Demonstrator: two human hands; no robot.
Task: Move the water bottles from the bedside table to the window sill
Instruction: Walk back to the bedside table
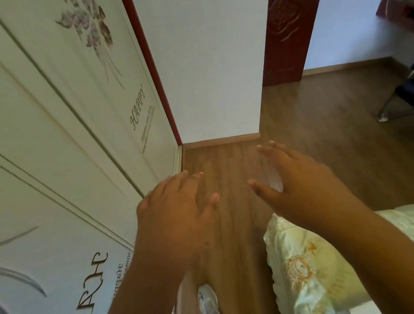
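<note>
With the left hand (178, 210) and right hand (297, 186) both held out empty, fingers spread, and no water bottles, bedside table or window sill in view, the likely hazard is catching the bed corner (312, 268) in the narrow passage.

None of the water bottles shows in the head view, and neither the bedside table nor the window sill can be seen. The bare left hand (178, 210) and bare right hand (302, 188) are stretched forward, palms down and fingers spread, and grip nothing. A pale smear by the right thumb cannot be told apart from glare.
</note>
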